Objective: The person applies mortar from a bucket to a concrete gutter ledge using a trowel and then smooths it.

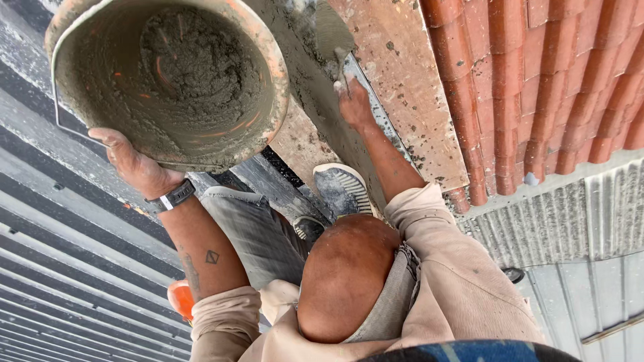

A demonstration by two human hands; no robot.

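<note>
- Mortar, grey and wet, fills the lower part of the bucket (168, 80); the inner walls are coated with a smeared grey film, and orange plastic shows through at the rim and in scratches.
- Left hand (131, 161) grips the bucket from below, fingers closed around the rim edge nearest the wrist, which carries a dark watch (171, 198).
- Bucket position: directly above the left hand, tilted so that its open mouth faces the camera; the wire bail hangs along the side away from the right hand.
- Right hand (354, 100) is clamped on a trowel (339, 64), with the blade resting against the mortar-covered edge just beyond the fingertips.
- Terracotta roof tiles (550, 80) lie on the far side of the right hand, beyond a flat reddish slab (402, 87).
- Risk 1: the tilted bucket is held by 1 hand at the rim only; a slip of the grip would probably spill the mortar onto the corrugated sheeting (60, 268) below.
- Risk 2: excess trowel pressure could push wet mortar off the edge.
- Risk 3: the person's footing on the narrow ledge appears limited; the shoe (342, 188) sits close under the right forearm.
</note>
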